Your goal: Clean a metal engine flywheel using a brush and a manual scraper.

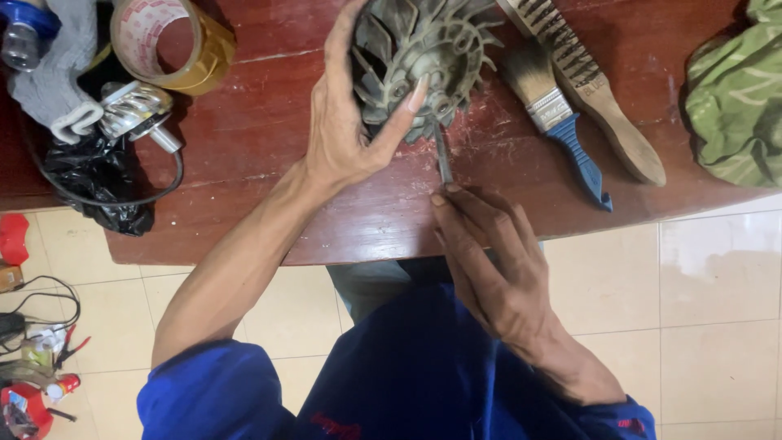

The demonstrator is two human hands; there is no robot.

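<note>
Fan wheel [423, 61] is propped on edge on the red-brown table [269, 147], near its front edge, with the left hand [350, 122] wrapped around the rim and the thumb pressed across the vanes toward the hub. Right hand [489, 261] is pinched tight on a thin metal tool [442, 155], tip poked right in at the hub; can't tell if it's a screwdriver or a pick since the handle's buried in the fist. I'd say the trick is keeping the shaft lined up straight with the hub so the tip doesn't skate off into those thin vanes, and keeping that thumb clear of the tip's line. Room-wise, the table edge runs just under the right knuckles, so the elbow has open air over the tiled floor. Two brushes [562, 114] lie just right of the wheel, tape roll [171, 41] and black bag [98, 175] well off to the left.
</note>
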